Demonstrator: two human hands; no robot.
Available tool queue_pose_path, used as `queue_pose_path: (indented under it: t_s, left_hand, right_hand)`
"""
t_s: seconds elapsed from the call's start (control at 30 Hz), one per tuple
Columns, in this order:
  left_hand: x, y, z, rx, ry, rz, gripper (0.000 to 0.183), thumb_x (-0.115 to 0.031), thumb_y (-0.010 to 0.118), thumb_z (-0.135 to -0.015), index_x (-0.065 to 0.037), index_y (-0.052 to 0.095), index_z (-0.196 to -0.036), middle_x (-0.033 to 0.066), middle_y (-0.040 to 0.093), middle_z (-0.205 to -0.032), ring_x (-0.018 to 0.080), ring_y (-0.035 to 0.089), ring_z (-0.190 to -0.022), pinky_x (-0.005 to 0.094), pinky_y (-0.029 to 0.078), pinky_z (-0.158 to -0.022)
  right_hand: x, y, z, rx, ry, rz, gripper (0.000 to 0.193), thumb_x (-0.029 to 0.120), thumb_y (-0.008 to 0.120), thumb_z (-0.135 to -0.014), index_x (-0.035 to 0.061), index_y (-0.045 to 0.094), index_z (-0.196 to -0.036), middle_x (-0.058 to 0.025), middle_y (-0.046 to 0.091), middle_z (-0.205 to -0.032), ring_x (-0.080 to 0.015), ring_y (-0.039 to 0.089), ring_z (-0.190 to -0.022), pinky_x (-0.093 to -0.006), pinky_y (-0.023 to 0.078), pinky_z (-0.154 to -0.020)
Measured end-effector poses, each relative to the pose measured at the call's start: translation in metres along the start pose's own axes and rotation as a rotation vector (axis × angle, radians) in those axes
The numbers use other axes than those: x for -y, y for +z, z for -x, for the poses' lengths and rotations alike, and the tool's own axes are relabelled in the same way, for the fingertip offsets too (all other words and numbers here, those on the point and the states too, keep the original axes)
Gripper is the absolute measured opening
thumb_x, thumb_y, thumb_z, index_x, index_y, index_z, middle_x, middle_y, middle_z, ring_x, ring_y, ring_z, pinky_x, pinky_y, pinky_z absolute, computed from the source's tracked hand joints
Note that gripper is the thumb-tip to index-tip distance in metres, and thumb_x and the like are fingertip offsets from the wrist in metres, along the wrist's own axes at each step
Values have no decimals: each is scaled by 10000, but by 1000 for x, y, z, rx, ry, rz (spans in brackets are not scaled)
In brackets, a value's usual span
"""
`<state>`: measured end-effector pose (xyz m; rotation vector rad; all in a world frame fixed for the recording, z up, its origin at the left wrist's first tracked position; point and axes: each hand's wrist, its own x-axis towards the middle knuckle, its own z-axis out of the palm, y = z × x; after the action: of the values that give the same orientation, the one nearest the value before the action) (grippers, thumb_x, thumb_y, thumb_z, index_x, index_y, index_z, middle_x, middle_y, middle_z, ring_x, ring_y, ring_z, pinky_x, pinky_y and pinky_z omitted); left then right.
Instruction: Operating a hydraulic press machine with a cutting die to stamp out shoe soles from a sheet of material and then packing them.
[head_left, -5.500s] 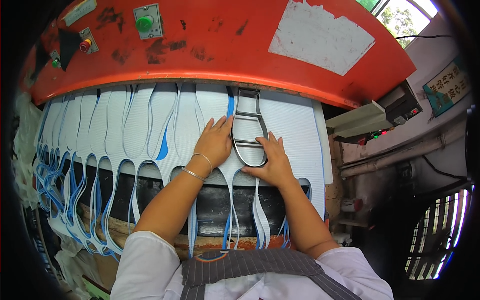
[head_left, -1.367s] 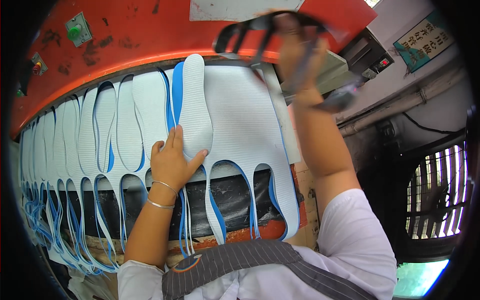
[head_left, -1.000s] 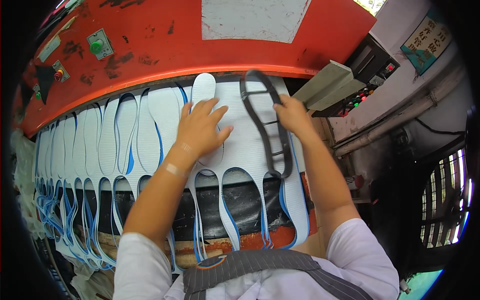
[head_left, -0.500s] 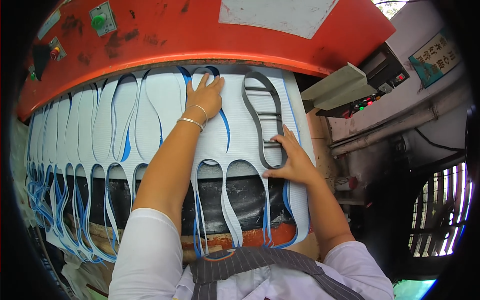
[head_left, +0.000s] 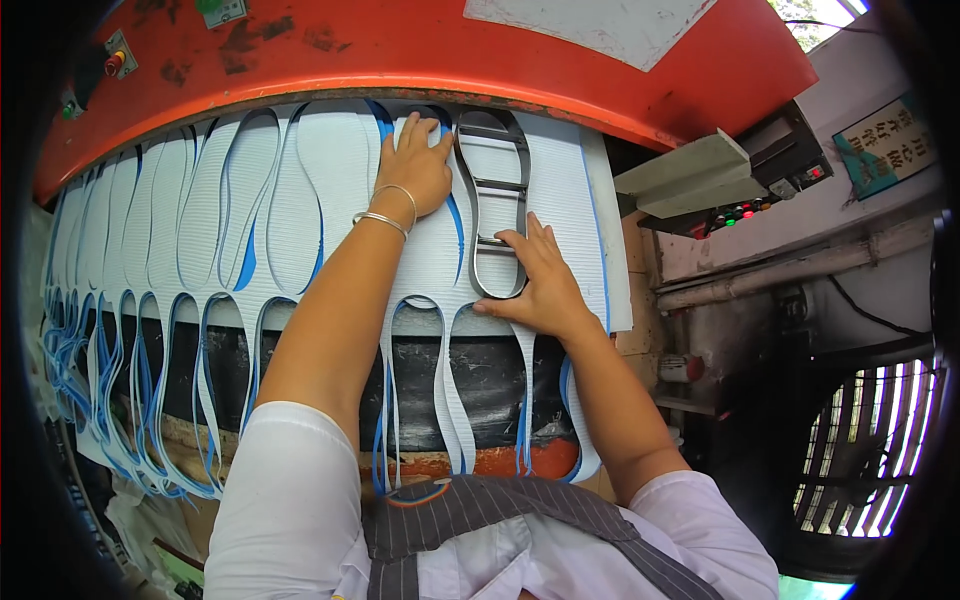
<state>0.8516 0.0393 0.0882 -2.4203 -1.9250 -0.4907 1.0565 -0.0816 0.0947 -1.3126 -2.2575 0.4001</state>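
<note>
A grey metal cutting die point(head_left: 500, 184), shaped like a shoe sole with crossbars, lies on a white ribbed foam sheet point(head_left: 568, 190) with blue showing at its edges. My right hand point(head_left: 545, 290) grips the die's near end, thumb at its tip and fingers at its right side and lowest crossbar. Just left of the die, my left hand point(head_left: 415, 170) lies flat with fingers spread on the sheet, beside a curved cut line showing blue. Further left run several sole-shaped cuts point(head_left: 305, 190), some of them open gaps.
An orange machine beam point(head_left: 400, 50) spans the far side, close beyond my left fingertips. Foam offcut strips point(head_left: 455, 410) hang over the black near edge point(head_left: 415, 365). At right stands a control box point(head_left: 745, 208) with lit buttons, behind a grey plate point(head_left: 690, 178).
My right hand has slid the die leftward, closer to my left hand and the cut line. My left hand stays on the same part of the sheet. The view has shifted slightly.
</note>
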Motion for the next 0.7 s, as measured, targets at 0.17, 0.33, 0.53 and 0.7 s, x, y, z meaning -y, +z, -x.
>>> queue_pose_path:
  t_s: [0.17, 0.33, 0.53, 0.7]
  left_hand:
    - [-11, -1, 6, 58, -19, 48, 492, -186, 488, -897, -135, 483, -1387, 38, 413, -1427, 207, 232, -1427, 508, 162, -1158]
    - [-13, -5, 7, 24, 8, 22, 470, -197, 490, -899, -131, 510, -1363, 43, 449, -1387, 215, 337, -1352, 519, 220, -1116]
    - [4, -19, 15, 248, -59, 163, 428, -218, 483, -898, -88, 559, -1299, 176, 523, -1257, 330, 455, -1221, 514, 286, -1064]
    - [120, -112, 77, 96, 232, 588, 400, -207, 609, -884, -43, 609, -1249, 185, 552, -1318, 322, 527, -1218, 372, 426, -1012]
  right_hand:
    - [-2, -7, 10, 11, 1, 7, 919, 489, 862, -559, 86, 505, -1304, -398, 360, -1383, -481, 262, -1384, -502, 174, -1162]
    - [-1, -10, 12, 21, -4, 37, 927, 483, 858, -572, 100, 496, -1335, -396, 351, -1394, -476, 248, -1392, -492, 172, -1165]
    - [-3, -2, 4, 46, -2, 67, 990, 499, 848, -580, 130, 433, -1399, -382, 314, -1429, -472, 217, -1406, -483, 169, -1168]
    - [21, -20, -14, 70, 186, 137, 1060, 487, 846, -597, 88, 355, -1448, -342, 342, -1434, -439, 234, -1410, -483, 192, -1153]
